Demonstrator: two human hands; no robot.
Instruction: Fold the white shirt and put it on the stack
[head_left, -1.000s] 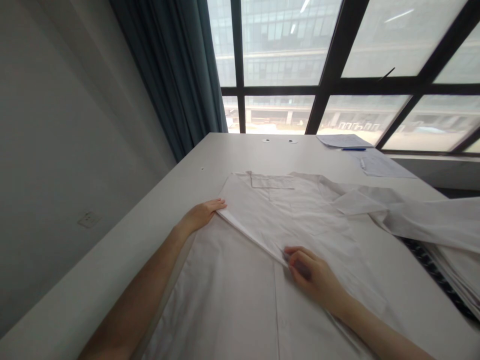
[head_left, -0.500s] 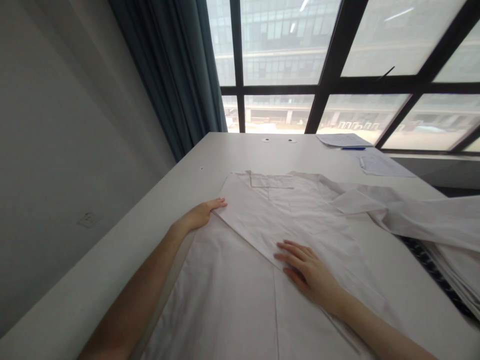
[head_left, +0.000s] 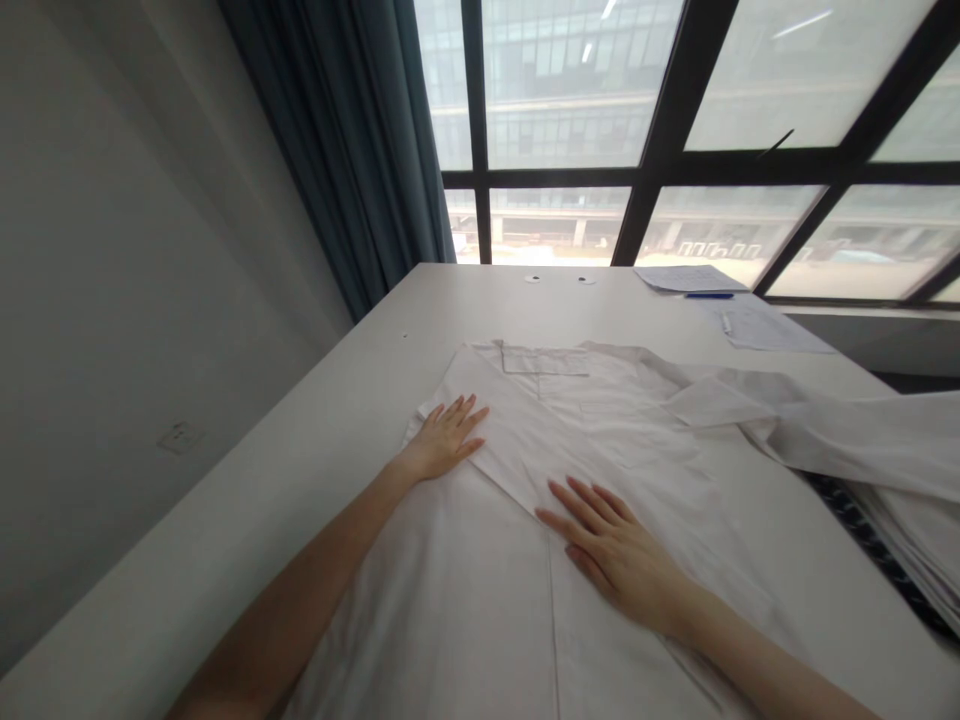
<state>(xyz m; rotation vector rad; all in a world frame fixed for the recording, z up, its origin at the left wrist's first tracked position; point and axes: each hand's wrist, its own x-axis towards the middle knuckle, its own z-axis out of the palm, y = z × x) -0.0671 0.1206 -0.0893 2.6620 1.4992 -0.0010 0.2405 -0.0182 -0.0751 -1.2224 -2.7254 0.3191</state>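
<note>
A white long-sleeved shirt (head_left: 480,590) is spread over the white table (head_left: 300,450), its collar end toward the window. One sleeve lies folded diagonally across the body; the other stretches out to the right. My left hand (head_left: 444,440) rests flat with fingers spread on the folded sleeve, close to the shirt's left edge. Lower and to the right, my right hand (head_left: 611,545) lies flat over the same sleeve, fingers apart. Neither hand grips the cloth.
Sheets of paper (head_left: 690,279) and a blue pen (head_left: 709,296) lie at the table's far right. A stack of white cloth (head_left: 900,540) sits at the right edge, partly under the outstretched sleeve. A blue curtain (head_left: 352,150) and a wall socket (head_left: 180,437) are on the left.
My left hand has moved right from the shirt's left edge onto the folded sleeve, spreading its fingers. My right hand has shifted slightly and its fingers have spread wider.
</note>
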